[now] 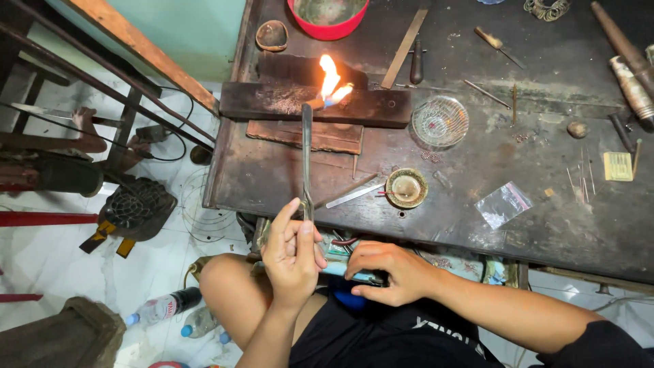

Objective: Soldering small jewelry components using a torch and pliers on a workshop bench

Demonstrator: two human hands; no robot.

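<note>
My left hand point(291, 252) grips long metal tweezers point(306, 157) that reach forward to a dark charred wooden block point(272, 102). At the tweezers' tip an orange and white flame point(331, 83) burns on the block; what the tip holds is too small to tell. My right hand point(388, 272) rests low by my lap at the bench's front edge, fingers curled around a light blue object point(340, 268), mostly hidden. Both hands sit close together below the worn dark workbench point(518, 225).
On the bench lie a small brass dish point(407, 187), a glass dish point(440, 121), a red bowl point(328, 17), a metal strip point(355, 195), a clear plastic bag point(503, 203), files and rods at right. Bottles point(162, 308) lie on the tiled floor at left.
</note>
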